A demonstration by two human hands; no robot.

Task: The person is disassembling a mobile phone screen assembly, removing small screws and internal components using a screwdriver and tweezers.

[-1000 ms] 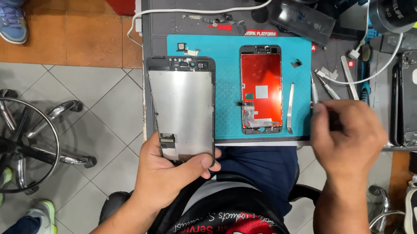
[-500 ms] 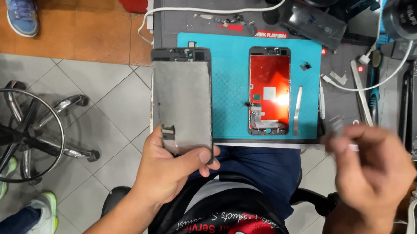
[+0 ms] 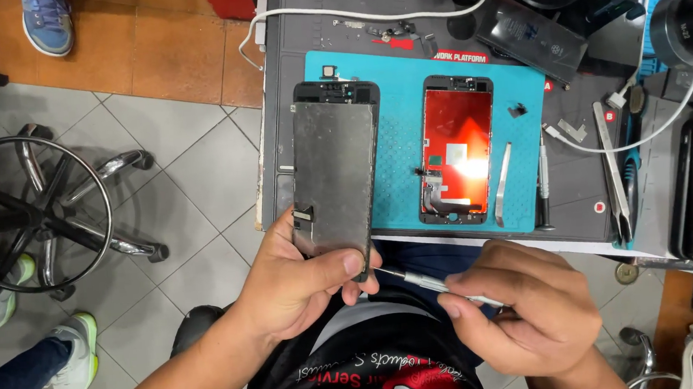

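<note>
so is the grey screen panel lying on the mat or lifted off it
Lifted: the left hand holds the grey screen panel by its lower end, above the teal mat.

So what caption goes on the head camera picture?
Left hand holds a phone screen panel; right hand brings a thin metal tool to it.

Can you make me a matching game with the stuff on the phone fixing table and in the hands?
Things:
1. grey screen panel
2. red screen panel
3. thin metal tool
4. white cable

Places:
A. lying on the teal mat
B. held in the left hand
C. along the table's far edge
D. held in the right hand

Pairs: 1-B, 2-A, 3-D, 4-C
</note>
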